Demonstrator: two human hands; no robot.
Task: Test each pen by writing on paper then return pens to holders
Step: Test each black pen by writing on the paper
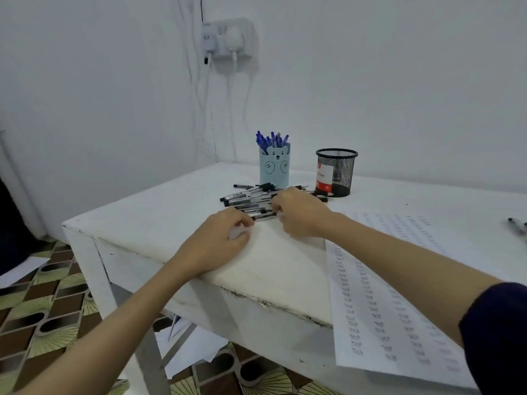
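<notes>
A pile of several black-capped pens (251,199) lies on the white table (159,212) in front of two holders. My left hand (219,238) and my right hand (299,212) both pinch the nearest pen (263,215) of the pile, one at each end. A light blue bear holder (274,169) stands behind the pile, full of blue pens. To its right stands a black mesh holder (336,172), which looks empty. A sheet of paper (385,295) covered in columns of the written word "Test" lies under my right forearm and hangs over the table's front edge.
Another black pen (517,225) lies at the far right edge of the table. A wall socket (228,41) with plugged chargers and hanging cables sits above the table's back corner. Loose papers (188,346) lie on the patterned floor under the table.
</notes>
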